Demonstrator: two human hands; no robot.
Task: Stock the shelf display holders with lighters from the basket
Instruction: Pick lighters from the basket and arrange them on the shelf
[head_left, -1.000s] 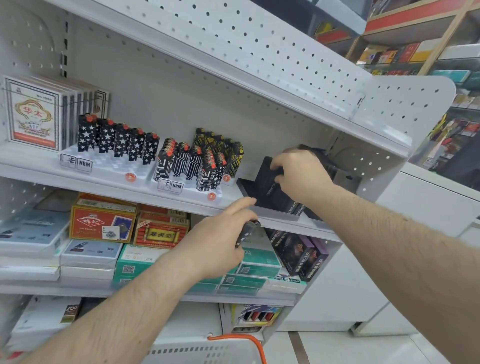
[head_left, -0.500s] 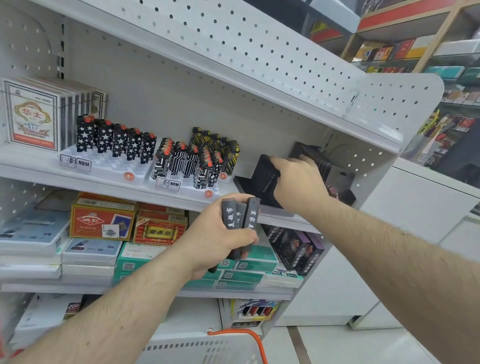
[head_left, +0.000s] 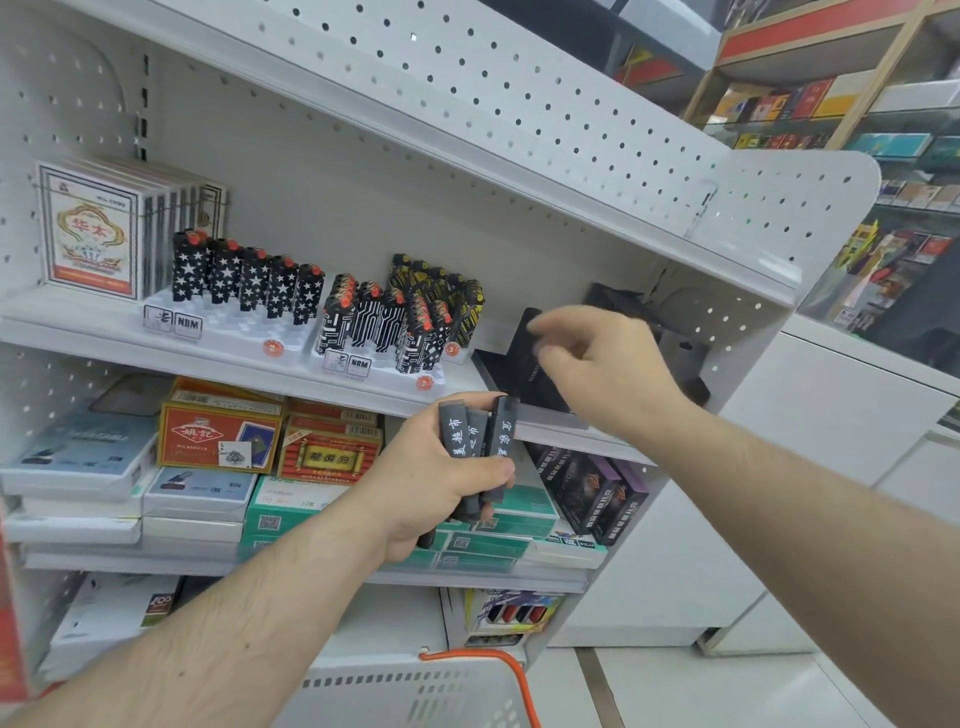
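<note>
Left hand (head_left: 441, 488) below shelf edge (head_left: 550, 418), fist wrapped round upright grey lighters (head_left: 475, 441). Right hand (head_left: 602, 369) above edge, fingers loosely curled, holding nothing clear, blurred.

White pegboard shelving in a brightly lit shop.

The pegboard back wall (head_left: 322, 171) and a rounded side panel (head_left: 789, 218) frame white shelves (head_left: 93, 332). To the right stands a white cabinet (head_left: 810, 415) on a pale glossy tiled floor (head_left: 727, 691). Farther back, a wooden rack (head_left: 857, 98) with a red band carries blurred, colourful packets.
</note>
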